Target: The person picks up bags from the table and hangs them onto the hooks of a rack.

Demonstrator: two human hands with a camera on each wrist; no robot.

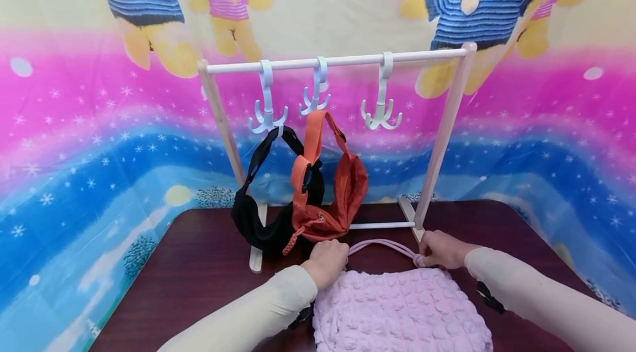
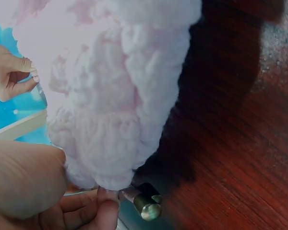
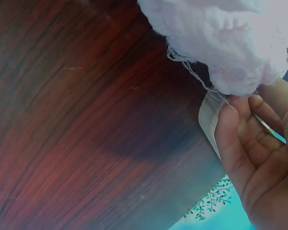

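A pale pink puckered handbag (image 1: pixel 397 310) with a thin cord handle (image 1: pixel 382 242) is in front of me, low in the head view. My left hand (image 1: pixel 326 264) grips its top left corner; in the left wrist view the fingertips pinch the bag's edge, beside a small dark piece with a shiny gold end (image 2: pixel 148 207). At the top right corner, near the handle's knot, my right hand (image 1: pixel 444 250) pinches the bag. Loose threads (image 3: pixel 194 72) hang from the bag by the right fingers in the right wrist view.
Behind the bag stands a wooden rack (image 1: pixel 343 60) with three white multi-prong hooks, one being the right hook (image 1: pixel 382 95). A black bag (image 1: pixel 253 219) hangs at the left. An orange waist bag (image 1: pixel 343 192) overlaps it. All are on a dark red table (image 1: pixel 189 264) before a printed cloth.
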